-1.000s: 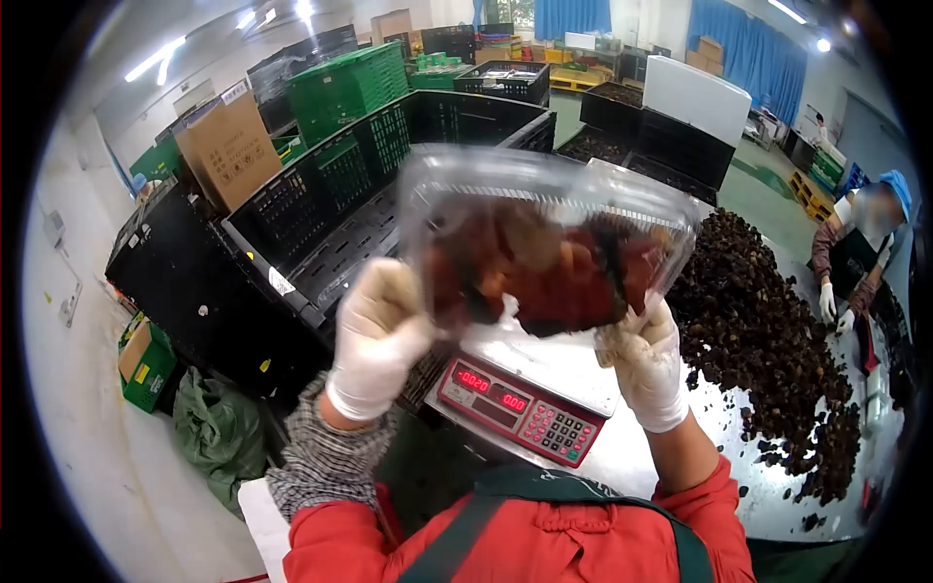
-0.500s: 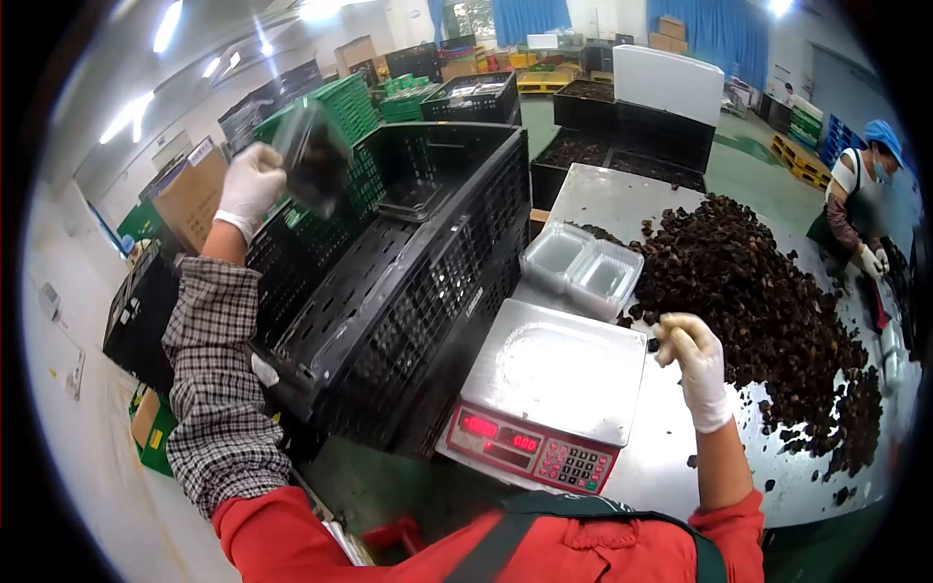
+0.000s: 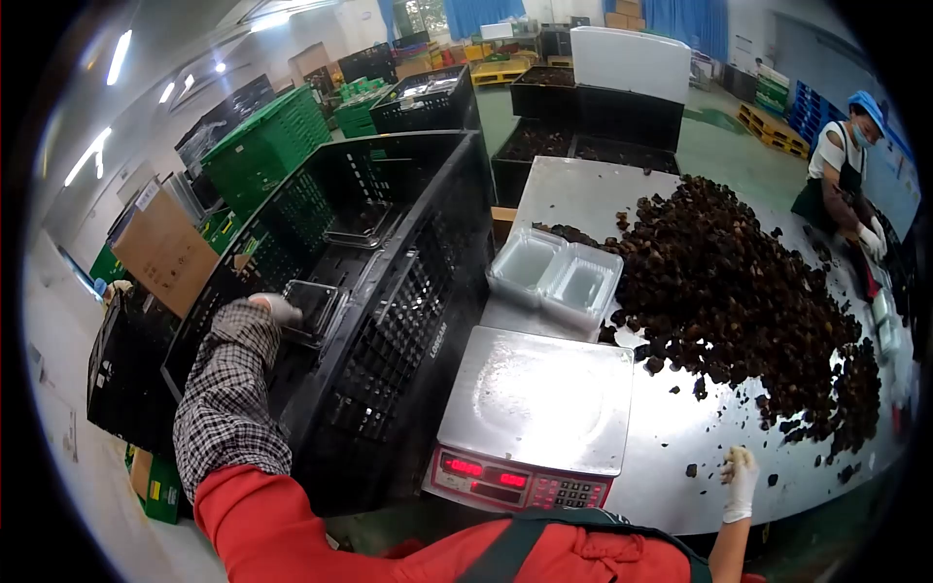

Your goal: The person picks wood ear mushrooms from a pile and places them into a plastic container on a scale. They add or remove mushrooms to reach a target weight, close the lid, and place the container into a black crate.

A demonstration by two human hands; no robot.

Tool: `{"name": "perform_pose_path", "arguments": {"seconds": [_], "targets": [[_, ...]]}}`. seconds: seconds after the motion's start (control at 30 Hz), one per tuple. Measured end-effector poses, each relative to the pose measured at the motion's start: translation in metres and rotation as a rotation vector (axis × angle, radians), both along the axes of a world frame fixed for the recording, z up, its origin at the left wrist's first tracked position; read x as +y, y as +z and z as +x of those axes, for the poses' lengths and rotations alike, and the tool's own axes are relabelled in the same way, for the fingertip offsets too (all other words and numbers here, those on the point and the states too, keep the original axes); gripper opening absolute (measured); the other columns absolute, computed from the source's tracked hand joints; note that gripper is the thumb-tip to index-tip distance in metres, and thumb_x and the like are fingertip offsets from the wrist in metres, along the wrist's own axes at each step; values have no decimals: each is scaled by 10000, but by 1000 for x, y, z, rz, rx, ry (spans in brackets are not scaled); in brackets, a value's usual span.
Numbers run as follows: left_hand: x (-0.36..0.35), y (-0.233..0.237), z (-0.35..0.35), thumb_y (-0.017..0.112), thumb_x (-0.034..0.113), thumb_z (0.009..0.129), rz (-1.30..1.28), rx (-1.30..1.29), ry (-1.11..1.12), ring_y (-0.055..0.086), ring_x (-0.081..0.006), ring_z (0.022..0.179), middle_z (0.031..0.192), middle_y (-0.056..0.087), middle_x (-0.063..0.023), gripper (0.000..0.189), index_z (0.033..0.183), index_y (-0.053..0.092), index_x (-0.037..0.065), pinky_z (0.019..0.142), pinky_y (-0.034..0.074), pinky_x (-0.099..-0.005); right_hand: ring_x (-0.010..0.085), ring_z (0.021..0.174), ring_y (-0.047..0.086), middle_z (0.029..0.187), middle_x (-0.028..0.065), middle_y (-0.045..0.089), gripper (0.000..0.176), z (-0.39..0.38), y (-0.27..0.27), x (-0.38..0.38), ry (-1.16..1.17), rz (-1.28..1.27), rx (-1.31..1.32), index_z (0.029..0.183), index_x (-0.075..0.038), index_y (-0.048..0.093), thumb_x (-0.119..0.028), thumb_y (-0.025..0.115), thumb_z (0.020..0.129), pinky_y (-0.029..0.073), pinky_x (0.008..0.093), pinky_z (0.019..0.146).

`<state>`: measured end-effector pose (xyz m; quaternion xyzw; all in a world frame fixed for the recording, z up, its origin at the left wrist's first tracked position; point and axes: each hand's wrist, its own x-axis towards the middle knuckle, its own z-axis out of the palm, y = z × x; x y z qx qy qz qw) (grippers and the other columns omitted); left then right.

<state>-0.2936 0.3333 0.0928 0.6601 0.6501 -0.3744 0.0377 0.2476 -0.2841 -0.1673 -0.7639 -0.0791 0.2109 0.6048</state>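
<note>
The gloved left hand (image 3: 275, 308) reaches into the black lattice-walled crate (image 3: 408, 291) and touches the near edge of a clear plastic box (image 3: 313, 313), which lies on the crate's slatted floor. The checked cuff hides the fingers, so I cannot tell whether they grip it.

The gloved right hand (image 3: 739, 478) rests at the near edge of the steel table (image 3: 671, 428), fingers partly curled (too small to tell if it pinches anything). Between the arms stands a scale (image 3: 535, 413) with a bare, dull metal pan and red digits. Beyond it sit two empty translucent trays (image 3: 556, 275), touching a heap of dark, wrinkled pieces (image 3: 748, 282).
</note>
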Motion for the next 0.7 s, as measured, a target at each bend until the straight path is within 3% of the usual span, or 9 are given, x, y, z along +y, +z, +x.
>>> {"name": "perform_pose_path", "arguments": {"seconds": [0.17, 0.2, 0.3, 0.37, 0.4, 0.47, 0.53, 0.63, 0.7], "targets": [[35, -91, -31, 556, 403, 897, 236, -981, 568, 552, -293, 1103, 1265, 543, -178, 628, 1369, 408, 15, 846, 477, -417, 92, 530, 550, 786, 40, 622, 180, -35, -19, 5, -5, -51, 92, 955, -30, 612, -202, 578, 913, 450, 222, 459], [32, -95, -26, 609, 312, 878, 335, -1329, 445, 576, -267, 994, 1183, 565, -162, 668, 1408, 311, 35, 739, 502, -405, 92, 535, 546, 779, 44, 623, 173, -40, -18, 8, -9, -74, 109, 940, -20, 617, -185, 572, 908, 443, 222, 472], [87, -113, -33, 554, 409, 884, -2, -1479, 637, 563, -274, 1023, 1178, 558, -152, 705, 1428, 281, 53, 804, 490, -373, 91, 543, 543, 765, 53, 628, 166, -52, -19, 19, -4, -124, 116, 909, 0, 629, -154, 564, 901, 430, 217, 491], [166, -142, -78, 535, 352, 910, 372, -1075, -65, 559, -273, 1091, 1216, 569, -181, 486, 1301, 483, 68, 850, 476, -358, 92, 536, 555, 767, 54, 637, 172, -57, -22, 17, 15, -148, 45, 905, 0, 634, -160, 573, 908, 431, 210, 475], [109, -85, -32, 541, 202, 891, 418, -1043, -14, 579, -302, 1002, 1040, 616, -171, 288, 1121, 563, 30, 791, 487, -390, 109, 572, 573, 783, 65, 646, 167, -60, -23, 15, 16, -181, -17, 906, 5, 641, -147, 572, 901, 450, 229, 511], [162, -24, -50, 531, 68, 780, 611, -143, -1154, 584, -331, 873, 918, 598, -162, 204, 967, 609, 44, 742, 497, -399, 162, 662, 609, 822, 95, 662, 148, -70, -25, 14, 27, -198, -262, 907, 2, 655, -120, 574, 884, 487, 277, 600], [186, 30, -15, 498, 52, 792, 999, -219, -1506, 580, -295, 808, 881, 590, -139, 202, 960, 608, 69, 697, 498, -389, 275, 811, 635, 890, 148, 662, 109, -86, -22, 15, 31, -329, -468, 893, -26, 670, -74, 587, 841, 507, 349, 742], [108, 96, 138, 469, 154, 960, 950, -582, -1407, 595, -251, 1032, 1155, 592, -178, 309, 1201, 540, -26, 920, 468, -327, 321, 744, 601, 803, 133, 618, 69, -89, -42, 22, -11, -339, -839, 831, -65, 641, -43, 613, 773, 497, 385, 664], [-34, 104, 265, 471, 256, 963, 512, -1283, -1005, 588, -219, 1058, 1183, 599, -151, 401, 1250, 533, -18, 937, 448, -304, 306, 707, 589, 751, 114, 590, 65, -86, -42, 24, 2, -394, -923, 809, -78, 623, -36, 617, 759, 481, 391, 621]]}}
